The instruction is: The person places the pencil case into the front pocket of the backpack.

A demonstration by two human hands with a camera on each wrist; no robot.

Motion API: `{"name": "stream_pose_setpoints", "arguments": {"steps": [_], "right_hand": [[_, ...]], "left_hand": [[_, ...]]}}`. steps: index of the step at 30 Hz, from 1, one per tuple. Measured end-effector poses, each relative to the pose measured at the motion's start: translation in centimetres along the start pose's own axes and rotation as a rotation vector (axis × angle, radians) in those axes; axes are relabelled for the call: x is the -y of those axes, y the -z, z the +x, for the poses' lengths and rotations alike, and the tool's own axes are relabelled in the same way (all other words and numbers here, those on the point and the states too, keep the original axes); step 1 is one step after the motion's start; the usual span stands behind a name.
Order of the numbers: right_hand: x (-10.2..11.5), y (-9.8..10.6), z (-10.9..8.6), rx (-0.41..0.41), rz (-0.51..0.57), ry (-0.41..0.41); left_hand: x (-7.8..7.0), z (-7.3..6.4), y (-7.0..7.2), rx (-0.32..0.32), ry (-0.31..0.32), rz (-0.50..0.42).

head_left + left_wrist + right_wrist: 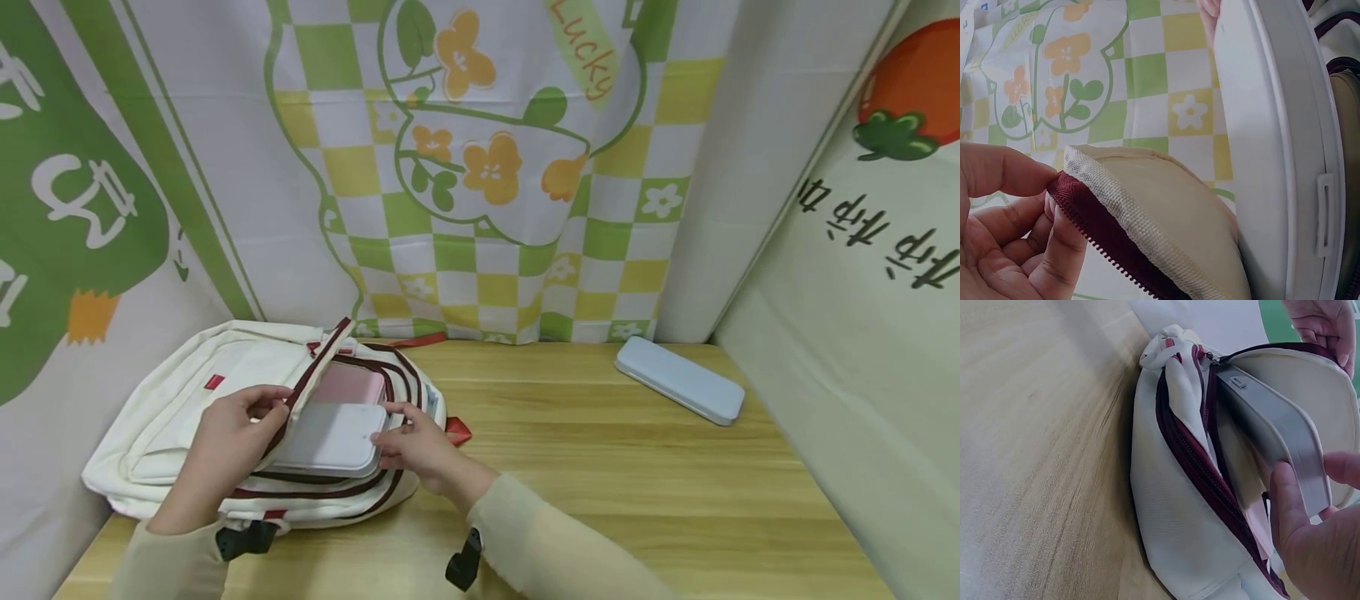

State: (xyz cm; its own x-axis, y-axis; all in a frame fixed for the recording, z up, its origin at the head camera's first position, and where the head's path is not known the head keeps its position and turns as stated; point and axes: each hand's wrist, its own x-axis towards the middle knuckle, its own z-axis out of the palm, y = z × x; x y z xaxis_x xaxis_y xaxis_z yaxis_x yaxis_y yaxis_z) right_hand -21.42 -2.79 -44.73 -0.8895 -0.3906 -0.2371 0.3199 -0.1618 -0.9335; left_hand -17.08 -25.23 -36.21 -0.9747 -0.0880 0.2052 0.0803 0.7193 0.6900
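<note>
A cream backpack with dark red zips lies on its back at the left, its front pocket unzipped. My left hand pinches the zipped edge of the pocket flap between thumb and fingers, holding it up. In the pocket mouth is a flat white case, rounded at the corners, with a small latch on its side. My right hand grips the case's right end, thumb on one face and fingers on the other. Behind the case a flat pink thing shows inside; its lower part is hidden.
A long pale blue case lies at the back right of the wooden table. Printed curtains hang along the back and both sides. A red strap tab sticks out from the backpack's right end.
</note>
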Motion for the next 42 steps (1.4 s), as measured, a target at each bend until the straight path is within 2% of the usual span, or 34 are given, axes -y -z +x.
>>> {"name": "stream_pose_setpoints", "arguments": {"steps": [14, 33, 42], "right_hand": [[-0.6, -0.4, 0.9, -0.055, -0.042, 0.001], [-0.9, -1.4, 1.4, -0.076, -0.071, 0.002], [-1.3, -1.7, 1.7, -0.061, -0.047, -0.002]], "left_hand": [[0.0, -0.1, -0.1, -0.017, -0.008, -0.001], [0.0, 0.0, -0.2, 0.008, -0.002, -0.002], [-0.1, 0.0, -0.2, 0.014, 0.003, 0.0]]}}
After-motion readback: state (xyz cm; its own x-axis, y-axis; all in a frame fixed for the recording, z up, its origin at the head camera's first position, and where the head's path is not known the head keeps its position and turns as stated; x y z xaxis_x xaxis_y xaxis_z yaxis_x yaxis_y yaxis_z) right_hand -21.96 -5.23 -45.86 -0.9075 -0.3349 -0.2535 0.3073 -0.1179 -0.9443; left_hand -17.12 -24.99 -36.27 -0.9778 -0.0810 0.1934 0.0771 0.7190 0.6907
